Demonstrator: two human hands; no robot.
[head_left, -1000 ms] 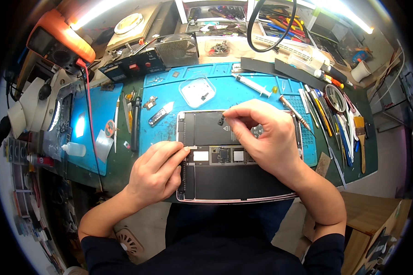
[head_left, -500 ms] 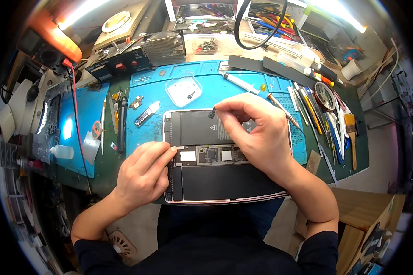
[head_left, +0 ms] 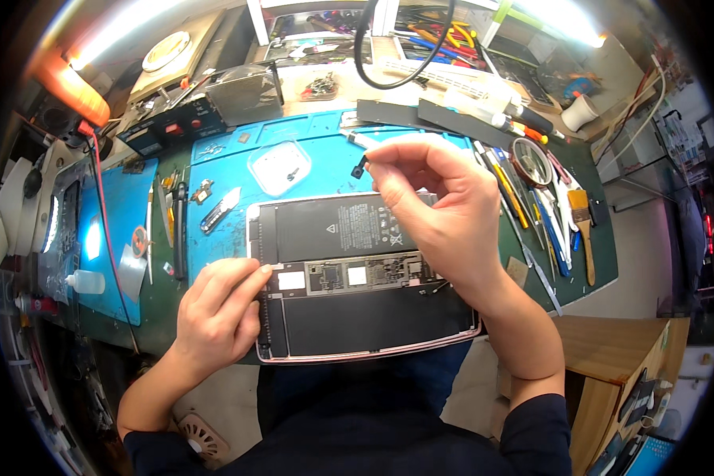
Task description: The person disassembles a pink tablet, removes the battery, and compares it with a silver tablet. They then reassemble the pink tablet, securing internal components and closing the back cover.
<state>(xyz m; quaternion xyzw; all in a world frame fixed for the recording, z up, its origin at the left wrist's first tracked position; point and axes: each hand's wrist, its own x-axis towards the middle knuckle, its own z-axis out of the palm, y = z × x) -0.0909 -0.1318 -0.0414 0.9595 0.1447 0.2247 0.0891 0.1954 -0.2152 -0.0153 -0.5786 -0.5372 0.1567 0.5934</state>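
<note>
Left hand (head_left: 218,313): fingers bunched at left edge of thin, opened, pink-rimmed black tablet (head_left: 341,324), grip unclear, likely steadying it | Right hand (head_left: 444,190): pinching small black square-headed part (head_left: 358,170) near tablet's far edge, probably to leave its head unobstructed

Upper battery cell (head_left: 303,232): on your opened tablet (head_left: 349,324), it carries a pale triangle sign (head_left: 331,229), a block of fine print (head_left: 356,228) too small to read, and a crossed-out bin symbol (head_left: 395,239).
Black instrument panel (head_left: 152,132): at your far left, small pale markings, too blurred to read.
</note>
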